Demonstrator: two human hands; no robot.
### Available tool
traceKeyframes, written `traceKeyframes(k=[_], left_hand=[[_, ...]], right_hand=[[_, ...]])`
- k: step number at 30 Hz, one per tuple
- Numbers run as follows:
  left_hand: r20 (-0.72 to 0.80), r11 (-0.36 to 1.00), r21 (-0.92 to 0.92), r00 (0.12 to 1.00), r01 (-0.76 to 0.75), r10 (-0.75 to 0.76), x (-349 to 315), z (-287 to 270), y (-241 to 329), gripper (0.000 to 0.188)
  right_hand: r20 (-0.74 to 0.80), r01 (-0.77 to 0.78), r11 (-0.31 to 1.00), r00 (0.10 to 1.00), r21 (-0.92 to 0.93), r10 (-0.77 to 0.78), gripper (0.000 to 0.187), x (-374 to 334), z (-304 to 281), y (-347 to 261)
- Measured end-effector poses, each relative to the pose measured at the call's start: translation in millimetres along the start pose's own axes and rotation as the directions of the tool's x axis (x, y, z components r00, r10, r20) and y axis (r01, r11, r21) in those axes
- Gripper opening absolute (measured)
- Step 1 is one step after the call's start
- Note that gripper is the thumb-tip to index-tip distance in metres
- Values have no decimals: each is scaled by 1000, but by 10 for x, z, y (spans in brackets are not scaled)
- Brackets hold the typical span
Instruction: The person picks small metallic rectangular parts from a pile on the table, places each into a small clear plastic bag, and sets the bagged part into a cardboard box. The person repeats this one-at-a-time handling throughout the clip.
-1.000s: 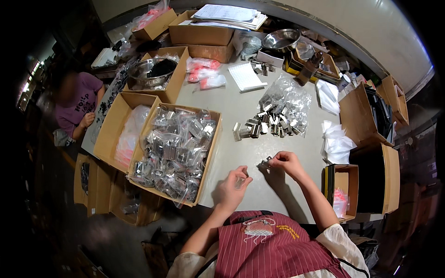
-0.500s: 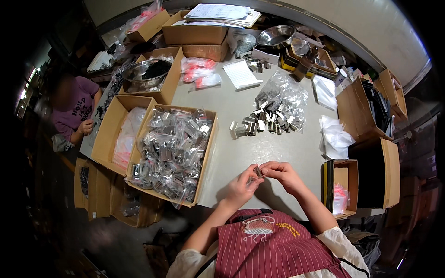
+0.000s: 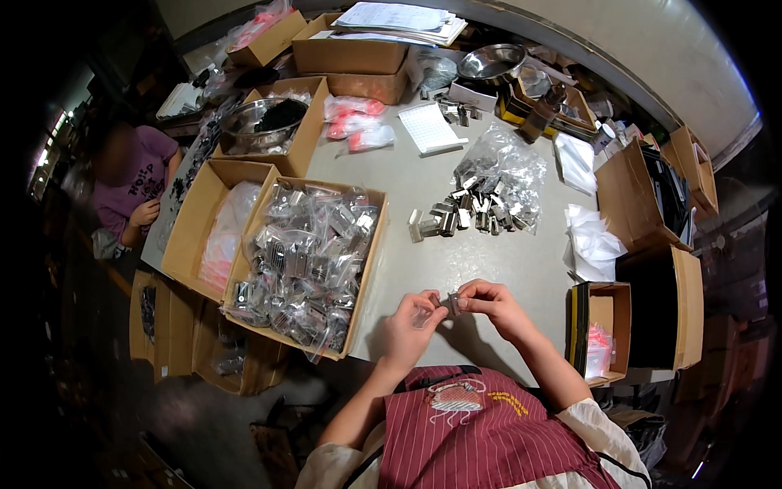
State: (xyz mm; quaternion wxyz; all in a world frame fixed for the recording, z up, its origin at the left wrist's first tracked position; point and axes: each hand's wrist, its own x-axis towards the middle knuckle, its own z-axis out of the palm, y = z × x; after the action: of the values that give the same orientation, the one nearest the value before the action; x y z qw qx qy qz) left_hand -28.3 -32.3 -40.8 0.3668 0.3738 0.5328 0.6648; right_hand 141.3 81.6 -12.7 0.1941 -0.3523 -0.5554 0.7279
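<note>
Near the front edge of the table, my left hand (image 3: 407,328) is closed on a small clear plastic bag (image 3: 421,316) that lies against the fingers. A small dark metal piece (image 3: 454,305) is pinched between the thumb and fingers of my right hand (image 3: 492,308). Its exact kind is too small to make out. The fingertips of both hands are close together. Beyond them lies a loose pile of shiny metal pieces (image 3: 481,210), spilling from a large clear plastic bag (image 3: 521,167). To the left, a cardboard box (image 3: 376,244) is full of bagged metal parts (image 3: 305,261).
Another box (image 3: 189,236) holds flat plastic bags. Right of my hands stands a small box (image 3: 621,326) with red-edged bags. White sheets (image 3: 593,244), a gridded paper (image 3: 432,129) and a brown bottle (image 3: 541,114) lie farther back. A person in purple (image 3: 134,179) sits at far left.
My hands have drawn slightly apart, and the metal piece now shows in my right fingers. My left hand has shifted a little left. The view has tilted slightly.
</note>
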Motion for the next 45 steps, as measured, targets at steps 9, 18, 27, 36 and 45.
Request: traceKeyframes(k=[9,18,27,36,45], left_hand=[[26,969,212,991,124,-133,26,88,232,24],[14,961,207,981,186,-193,44,105,260,22],[9,967,189,985,169,-174,58,127,305,21],[-13,974,202,995,100,-100,59,152,251,20],[-34,936,326,988,-134,153,73,24,98,29]], right_hand=[[-107,219,973,968,-77,-227,5,-67,114,78],[-159,271,952,943,-145,-292,3,-92,196,72],[-178,324,907,909,-269,-377,3,-73,193,100],[-213,319,888,891,-332,-400,4,-139,311,-47],[-220,251,967,942,-39,-253,6,-104,127,-103]])
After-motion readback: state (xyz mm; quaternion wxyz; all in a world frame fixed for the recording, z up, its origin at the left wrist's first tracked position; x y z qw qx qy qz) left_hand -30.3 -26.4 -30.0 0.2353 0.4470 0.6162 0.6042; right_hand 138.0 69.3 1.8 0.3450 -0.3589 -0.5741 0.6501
